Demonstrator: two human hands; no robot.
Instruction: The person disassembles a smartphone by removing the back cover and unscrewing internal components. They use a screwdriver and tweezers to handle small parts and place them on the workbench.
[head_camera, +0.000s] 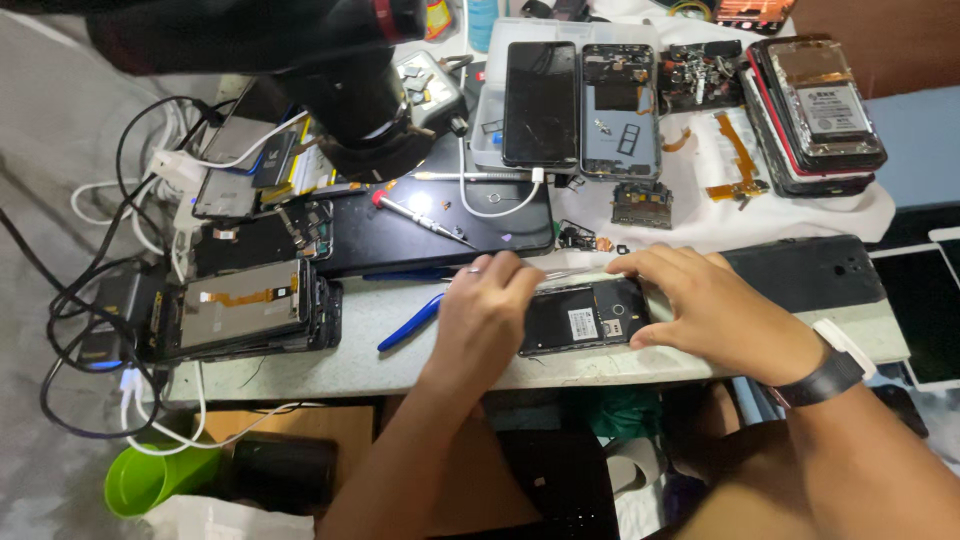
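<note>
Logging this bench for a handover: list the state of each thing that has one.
Opened phone: back off, insides showing, lying flat.
Left hand: pressing on the phone's left end.
Right hand: holding its right end.
Black phone: screen dark, white cable plugged in.
Screwdriver: lying loose.
Phone stack: backs off.

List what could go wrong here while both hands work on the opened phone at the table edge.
The opened phone lies close to the table's front edge, so a push from the left hand or right hand might slide it off. The blue tool and red-tipped screwdriver lie loose nearby and could be knocked.
</note>
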